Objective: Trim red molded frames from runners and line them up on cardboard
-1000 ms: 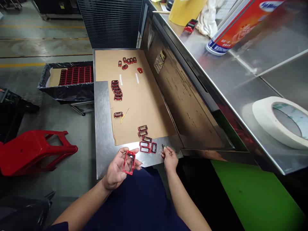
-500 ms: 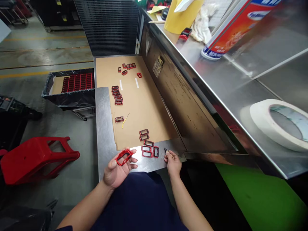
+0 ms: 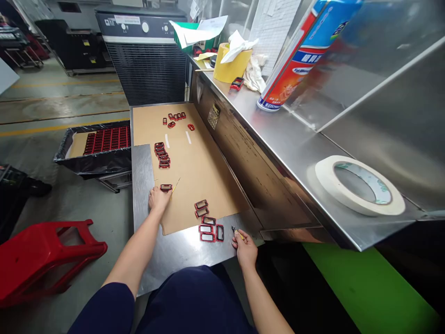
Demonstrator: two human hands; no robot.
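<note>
My left hand (image 3: pixel 160 199) reaches out over the left edge of the cardboard sheet (image 3: pixel 194 171). Its thumb and fingers close around the ends of a small red-and-black rectangular frame (image 3: pixel 166 187); the palm side is hidden. A thin yellow pointed tool (image 3: pixel 176 184) lies beside the thumb. Low on the right, my right hand (image 3: pixel 246 248) grips a small tool with a yellow handle and dark metal tip (image 3: pixel 236 231) above the steel tabletop (image 3: pixel 187 255). Just left of it lies a group of several red frames (image 3: pixel 207 228), partly on the steel and partly on the cardboard.
More red frames lie in a row (image 3: pixel 162 155) and at the far end (image 3: pixel 177 117). A black-lined bin (image 3: pixel 93 162) of stacked red parts stands left, above a red stool (image 3: pixel 52 260). The raised steel shelf (image 3: pixel 288 144) carries masking tape (image 3: pixel 359 185) and a spray can (image 3: pixel 299 60).
My left hand has moved forward from near my body, where it held up a red frame, to the frame on the cardboard. My right hand stays nearly in place. The view has tilted up.
</note>
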